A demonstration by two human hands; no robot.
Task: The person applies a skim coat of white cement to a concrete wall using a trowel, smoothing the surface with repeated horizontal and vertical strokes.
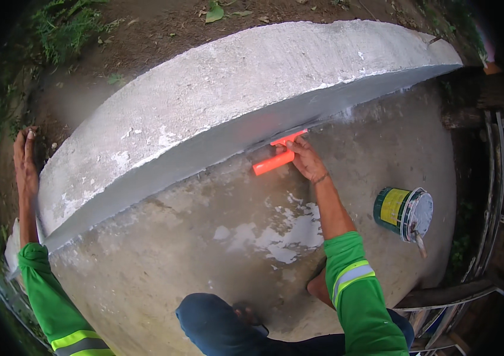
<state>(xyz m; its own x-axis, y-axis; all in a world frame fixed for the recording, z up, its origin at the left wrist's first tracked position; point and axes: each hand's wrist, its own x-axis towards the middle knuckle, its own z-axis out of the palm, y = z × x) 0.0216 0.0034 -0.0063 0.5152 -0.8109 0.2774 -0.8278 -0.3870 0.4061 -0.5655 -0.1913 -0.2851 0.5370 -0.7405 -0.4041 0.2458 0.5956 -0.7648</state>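
My right hand (306, 159) grips the orange handle of a plastering trowel (274, 160). The trowel's blade lies flat against the wet grey inner face of a curved concrete wall (216, 101), just below its rim. My left hand (25, 163) rests open with spread fingers on the outer edge of the same wall at the far left. Both arms wear green sleeves with reflective bands.
I crouch on a concrete floor (204, 237) with white patches. A green and yellow paint bucket (405, 212) with a tool in it stands to the right. Bare soil and grass (62, 29) lie beyond the wall. Wooden planks (495, 178) line the right side.
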